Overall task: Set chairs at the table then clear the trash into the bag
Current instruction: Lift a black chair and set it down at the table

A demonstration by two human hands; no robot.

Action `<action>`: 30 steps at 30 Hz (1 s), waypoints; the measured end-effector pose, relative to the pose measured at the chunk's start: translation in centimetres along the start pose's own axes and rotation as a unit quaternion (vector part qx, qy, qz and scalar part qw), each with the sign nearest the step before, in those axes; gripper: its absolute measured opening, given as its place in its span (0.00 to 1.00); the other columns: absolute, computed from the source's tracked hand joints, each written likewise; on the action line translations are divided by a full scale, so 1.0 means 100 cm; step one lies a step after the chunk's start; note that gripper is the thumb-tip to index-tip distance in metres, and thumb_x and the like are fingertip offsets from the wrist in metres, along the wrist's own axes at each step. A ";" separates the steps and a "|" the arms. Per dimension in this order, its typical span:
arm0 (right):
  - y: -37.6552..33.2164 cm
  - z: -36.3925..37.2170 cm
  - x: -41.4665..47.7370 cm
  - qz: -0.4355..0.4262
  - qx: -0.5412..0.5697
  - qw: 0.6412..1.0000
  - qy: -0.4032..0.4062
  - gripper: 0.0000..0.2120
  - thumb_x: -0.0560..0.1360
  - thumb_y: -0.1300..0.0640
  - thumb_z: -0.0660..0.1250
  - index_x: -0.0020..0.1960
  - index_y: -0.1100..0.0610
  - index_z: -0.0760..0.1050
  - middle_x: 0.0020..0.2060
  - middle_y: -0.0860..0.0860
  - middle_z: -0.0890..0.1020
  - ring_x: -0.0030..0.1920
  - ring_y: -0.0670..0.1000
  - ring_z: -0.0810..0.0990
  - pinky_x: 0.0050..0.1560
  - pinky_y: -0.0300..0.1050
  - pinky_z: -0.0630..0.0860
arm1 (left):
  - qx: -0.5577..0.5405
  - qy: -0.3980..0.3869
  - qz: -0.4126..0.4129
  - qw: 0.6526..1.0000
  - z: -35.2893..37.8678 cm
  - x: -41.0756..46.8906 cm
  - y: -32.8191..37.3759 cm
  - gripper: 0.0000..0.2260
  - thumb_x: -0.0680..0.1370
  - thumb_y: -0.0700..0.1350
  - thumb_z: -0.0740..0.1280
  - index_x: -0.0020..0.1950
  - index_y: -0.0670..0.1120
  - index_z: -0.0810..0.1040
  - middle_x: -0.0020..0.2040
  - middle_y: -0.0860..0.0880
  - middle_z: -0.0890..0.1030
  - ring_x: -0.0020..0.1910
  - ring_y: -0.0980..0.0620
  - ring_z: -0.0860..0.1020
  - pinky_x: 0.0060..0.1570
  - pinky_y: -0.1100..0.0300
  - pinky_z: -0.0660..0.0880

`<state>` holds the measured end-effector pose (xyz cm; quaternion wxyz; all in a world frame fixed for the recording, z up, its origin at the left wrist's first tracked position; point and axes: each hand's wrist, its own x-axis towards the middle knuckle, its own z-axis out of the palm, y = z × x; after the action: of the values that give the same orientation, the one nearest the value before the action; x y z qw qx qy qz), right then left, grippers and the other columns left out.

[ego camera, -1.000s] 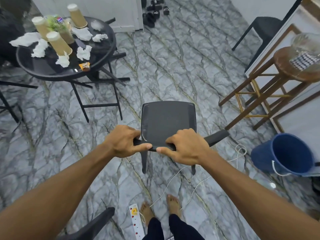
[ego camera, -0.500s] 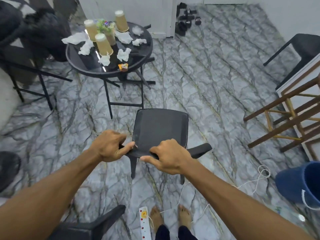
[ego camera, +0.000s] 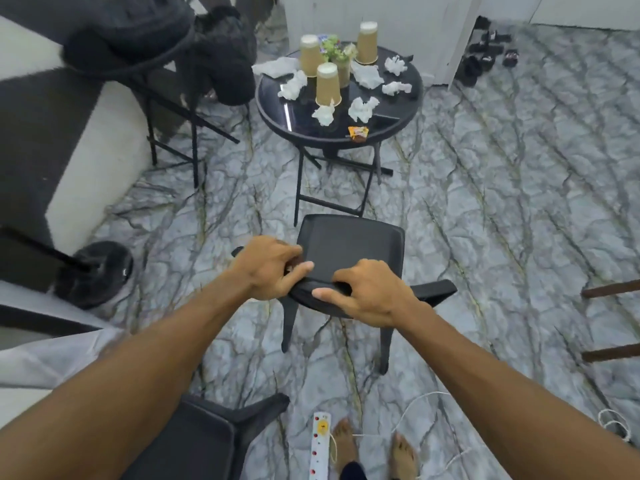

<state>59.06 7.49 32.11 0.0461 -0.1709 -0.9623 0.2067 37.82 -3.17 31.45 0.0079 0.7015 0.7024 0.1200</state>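
Black chair (ego camera: 349,251), on marble floor (ego camera: 502,209) just in front of round black table (ego camera: 277,114), seat facing the table. Left hand (ego camera: 268,268) and right hand (ego camera: 367,294) both clamped on the chair's top back edge, fingers curled over it, thumbs pressed against the near side. On the table: three upturned paper cups (ego camera: 327,84), crumpled tissues (ego camera: 362,109), orange wrapper (ego camera: 358,132) at the near rim. Second black chair (ego camera: 207,434) at lower left, beside white power strip (ego camera: 320,445) and bare feet (ego camera: 346,441).
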 end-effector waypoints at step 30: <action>-0.035 0.035 -0.024 -0.101 -0.028 0.994 0.037 0.31 0.80 0.31 0.44 0.57 0.48 0.79 0.36 0.49 0.85 0.33 0.55 0.82 0.30 0.45 0.71 | -0.031 -0.011 -0.020 0.999 -0.005 -0.096 0.006 0.26 0.80 0.69 0.51 0.35 0.52 0.71 0.27 0.54 0.69 0.26 0.51 0.69 0.28 0.56 0.64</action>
<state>59.64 2.30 30.31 0.0971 -0.0813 -0.9777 0.1676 38.48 -12.70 30.58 0.0395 0.6884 0.7119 0.1334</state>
